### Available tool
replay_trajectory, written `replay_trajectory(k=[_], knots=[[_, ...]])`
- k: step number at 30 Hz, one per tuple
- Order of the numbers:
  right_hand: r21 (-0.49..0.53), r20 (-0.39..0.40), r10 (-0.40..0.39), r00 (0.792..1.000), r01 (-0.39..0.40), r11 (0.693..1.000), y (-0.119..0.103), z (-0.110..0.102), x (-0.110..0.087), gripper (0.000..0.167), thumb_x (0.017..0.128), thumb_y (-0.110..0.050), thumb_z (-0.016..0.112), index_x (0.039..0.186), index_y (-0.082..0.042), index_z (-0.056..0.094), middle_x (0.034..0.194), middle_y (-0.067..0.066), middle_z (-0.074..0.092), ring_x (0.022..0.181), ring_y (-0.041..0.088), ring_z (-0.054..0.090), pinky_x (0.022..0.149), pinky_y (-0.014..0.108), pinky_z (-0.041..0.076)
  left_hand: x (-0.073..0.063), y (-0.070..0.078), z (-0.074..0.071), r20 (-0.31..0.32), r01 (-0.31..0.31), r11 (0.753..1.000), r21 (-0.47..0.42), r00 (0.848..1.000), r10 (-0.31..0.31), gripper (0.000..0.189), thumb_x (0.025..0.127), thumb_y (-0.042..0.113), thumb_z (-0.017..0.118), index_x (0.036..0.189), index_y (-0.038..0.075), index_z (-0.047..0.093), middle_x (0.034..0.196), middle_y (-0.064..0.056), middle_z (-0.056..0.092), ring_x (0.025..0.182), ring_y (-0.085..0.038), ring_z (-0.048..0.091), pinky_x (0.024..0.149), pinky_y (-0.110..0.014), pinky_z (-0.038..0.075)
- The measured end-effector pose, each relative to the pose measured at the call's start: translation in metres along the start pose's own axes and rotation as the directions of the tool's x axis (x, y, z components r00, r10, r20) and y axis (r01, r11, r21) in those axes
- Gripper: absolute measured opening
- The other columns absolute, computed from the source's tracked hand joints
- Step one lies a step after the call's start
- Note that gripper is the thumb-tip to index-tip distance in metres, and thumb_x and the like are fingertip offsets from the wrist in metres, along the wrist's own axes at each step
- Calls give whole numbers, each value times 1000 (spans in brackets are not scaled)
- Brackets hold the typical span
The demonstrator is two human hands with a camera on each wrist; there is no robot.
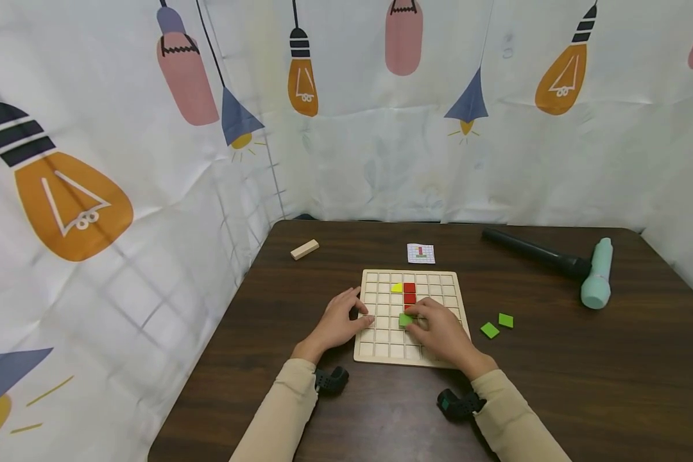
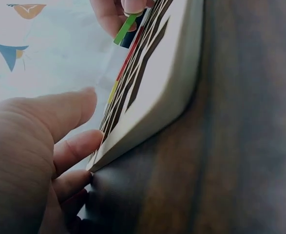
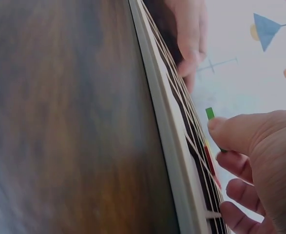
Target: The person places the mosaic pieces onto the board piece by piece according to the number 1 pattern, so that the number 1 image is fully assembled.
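Note:
A wooden grid board (image 1: 381, 351) lies on the dark table. My right hand (image 1: 441, 328) pinches a green square tile (image 1: 404, 320) between thumb and fingers, over the middle of the grid. In the right wrist view the tile (image 3: 210, 113) is tilted, standing out past the thumb tip. Just beyond it, red tiles (image 1: 409, 288) form a column in the grid, the nearest partly hidden by my fingers. A yellow piece (image 1: 396, 289) sits left of the top red one. At the board's left edge rests my left hand (image 1: 337, 319), its fingertips (image 2: 95, 139) against the rim and nothing gripped.
Two loose green tiles, one nearer (image 1: 489, 330) and one farther (image 1: 505, 320), lie right of the board. Behind it is a small printed card (image 1: 421, 255), with a wooden block (image 1: 305, 249) far left. A long black tapered object (image 1: 534, 253) and a mint-green one (image 1: 597, 276) lie at the back right.

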State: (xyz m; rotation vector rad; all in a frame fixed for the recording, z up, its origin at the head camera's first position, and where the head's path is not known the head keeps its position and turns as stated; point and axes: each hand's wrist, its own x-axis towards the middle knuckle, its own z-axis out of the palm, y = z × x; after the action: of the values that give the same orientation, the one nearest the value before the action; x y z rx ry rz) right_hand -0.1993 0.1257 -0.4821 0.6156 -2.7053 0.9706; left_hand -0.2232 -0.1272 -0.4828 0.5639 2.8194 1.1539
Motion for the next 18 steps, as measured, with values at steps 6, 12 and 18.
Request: replay_trajectory(k=[6,12,18], knots=[[-2,3,0,1000,0,1000,-5,5,0,28,82,-22,80,108,-15,74,102,-5,63,91,13,60,80,36,52,10,-4,2,-75,46,997,-60,996,-50,10,95,27,66,97,18,65,149,-8,45,142,-33,31,114,-56,26],[-19,-1,-25,1000,25,1000,-10,12,1,26,83,-21,79,108,-14,73,102,-5,62,86,13,59,76,35,51,20,-9,7,-136,57,998,-17,989,-59,20,94,26,65,112,15,68,146,-5,49,139,-29,36,115,-54,24],[-65,-52,-42,998,39,997,-12,16,2,25,81,-19,80,105,-13,74,100,-3,64,88,17,62,77,38,53,24,-9,11,-133,61,996,68,990,-52,33,96,25,62,128,15,65,148,-4,47,141,-27,35,116,-52,21]])
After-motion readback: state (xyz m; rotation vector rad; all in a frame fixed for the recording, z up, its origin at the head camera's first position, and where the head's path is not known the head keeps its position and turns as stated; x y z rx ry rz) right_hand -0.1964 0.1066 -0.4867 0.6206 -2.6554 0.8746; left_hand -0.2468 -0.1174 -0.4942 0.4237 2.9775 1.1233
